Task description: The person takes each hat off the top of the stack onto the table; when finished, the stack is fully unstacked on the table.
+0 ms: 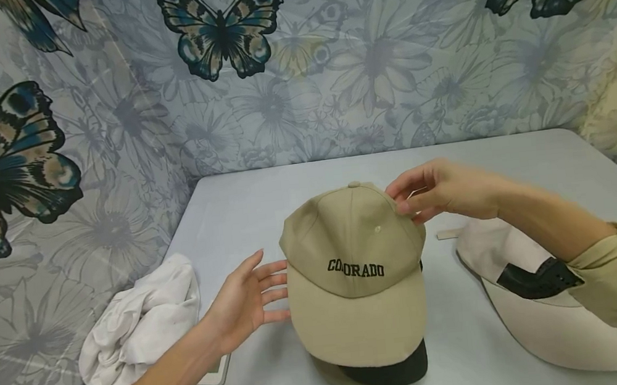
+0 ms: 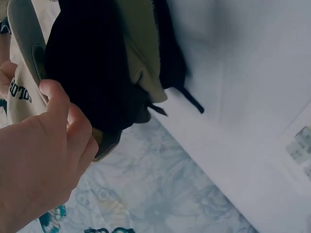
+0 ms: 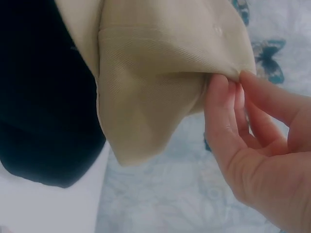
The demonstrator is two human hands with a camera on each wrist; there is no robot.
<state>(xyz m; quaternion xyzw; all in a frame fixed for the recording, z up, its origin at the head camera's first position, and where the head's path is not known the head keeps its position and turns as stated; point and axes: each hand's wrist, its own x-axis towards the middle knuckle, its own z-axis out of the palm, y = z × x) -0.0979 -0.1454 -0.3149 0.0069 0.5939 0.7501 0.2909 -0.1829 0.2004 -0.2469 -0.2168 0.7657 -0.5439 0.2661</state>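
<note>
In the head view a beige baseball cap with dark COLORADO lettering faces me, brim downward. My right hand pinches the side of its crown near the top between thumb and fingers. In the right wrist view the cloth folds at those fingertips. My left hand is at the cap's left side, fingers spread and nearly straight, their tips at its edge. Beneath and behind it show a black cap and an olive-brown brim. The left wrist view shows dark caps beside the left fingers.
A cream cap lies at the right, under my right forearm. Crumpled white cloth lies at the table's left edge, near a flat white-edged item partly behind my left wrist. A butterfly-print curtain hangs behind the white table.
</note>
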